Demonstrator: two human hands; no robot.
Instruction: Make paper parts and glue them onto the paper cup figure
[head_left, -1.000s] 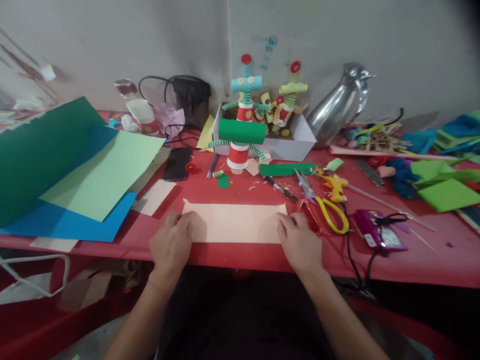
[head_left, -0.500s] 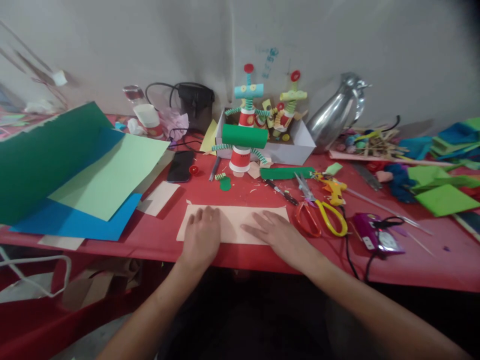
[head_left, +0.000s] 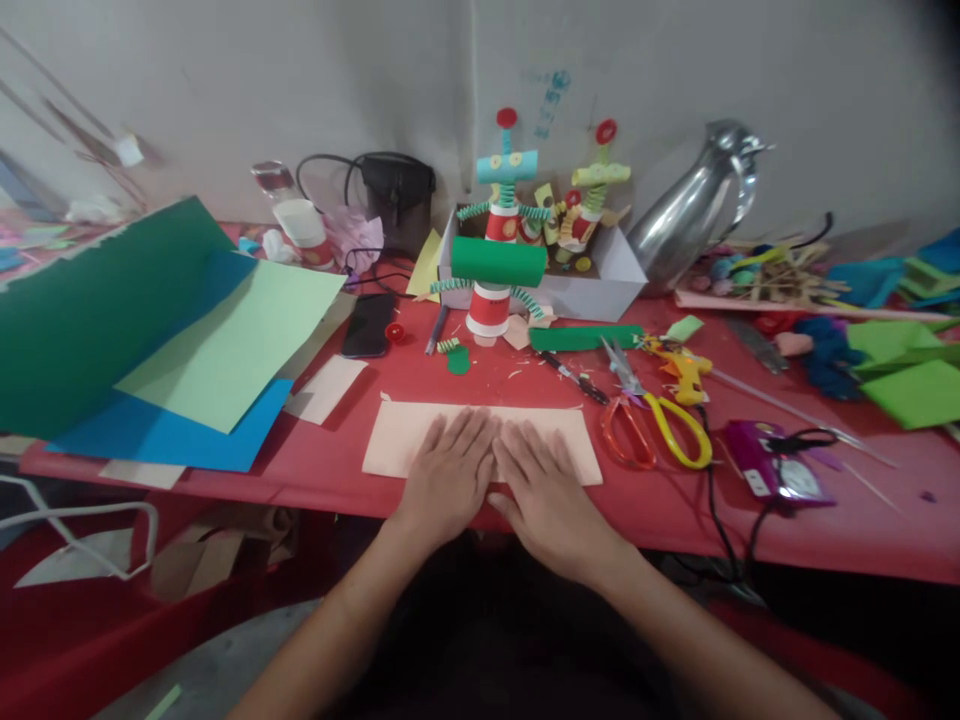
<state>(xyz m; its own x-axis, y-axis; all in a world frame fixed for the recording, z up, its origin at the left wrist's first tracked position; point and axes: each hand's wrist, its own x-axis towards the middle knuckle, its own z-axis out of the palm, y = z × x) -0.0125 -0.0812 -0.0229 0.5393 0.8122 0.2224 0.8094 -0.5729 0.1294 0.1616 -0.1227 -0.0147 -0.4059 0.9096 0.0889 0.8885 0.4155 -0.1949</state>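
A long pale peach strip of folded paper [head_left: 390,440] lies crosswise on the red table [head_left: 322,490] in front of me. My left hand [head_left: 452,468] lies flat on its middle, fingers stretched out. Right beside it, my right hand [head_left: 544,490] rests on the paper too, fingers extended and the thumb toward the left hand. The hands almost touch and hide the strip's centre. Just right of the paper lie scissors [head_left: 656,425] with one red and one yellow handle, blades apart.
Behind the paper stands a paper-cup figure [head_left: 498,262] before a white box [head_left: 622,285]. Coloured sheets [head_left: 240,340] and a phone [head_left: 368,325] lie left. A yellow glue gun [head_left: 686,370], a purple device [head_left: 772,465] and a steel jug [head_left: 697,210] stand or lie right.
My left hand has slid right along the paper to its middle. My right hand now points more forward, close beside the left. The view has shifted slightly.
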